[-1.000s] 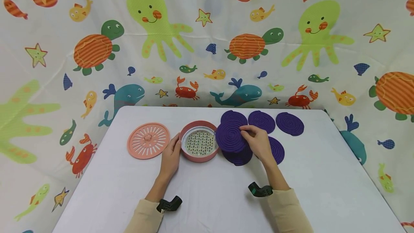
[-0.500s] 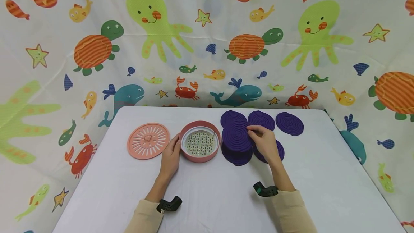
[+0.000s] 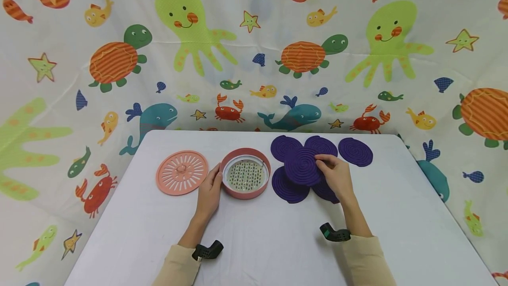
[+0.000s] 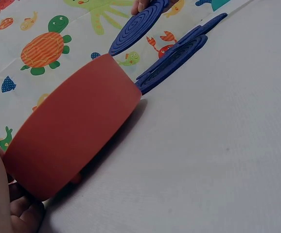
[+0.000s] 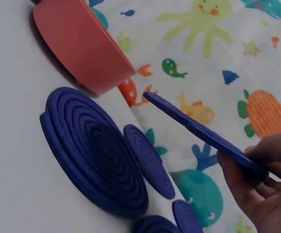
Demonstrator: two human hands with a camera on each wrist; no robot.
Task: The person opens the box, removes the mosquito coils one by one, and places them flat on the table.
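My right hand [image 3: 335, 175] pinches a purple mosquito coil [image 3: 302, 167] by its right edge. In the right wrist view that held coil [image 5: 194, 126] is tilted and raised above the other coils. On the left, my left hand [image 3: 210, 191] grips the side of a round pink mosquito coil holder [image 3: 244, 196], whose tall outer wall [image 4: 75, 126] shows in the left wrist view. A white ring and a perforated metal plate [image 3: 246, 175] are visible inside it. The holder's slotted pink lid [image 3: 182, 184] lies flat on the table, left of my left hand.
Several other purple coils lie right of the holder, including a front coil [image 3: 290, 185], a back coil [image 3: 285, 145] and a far right coil [image 3: 355, 152]. The white table [image 3: 254, 242] ends at the back against a sea-animal curtain [image 3: 246, 56].
My right hand has moved to the right with the pinched coil, away from the holder and over the coils on the table. My left hand and the holder have stayed in place.
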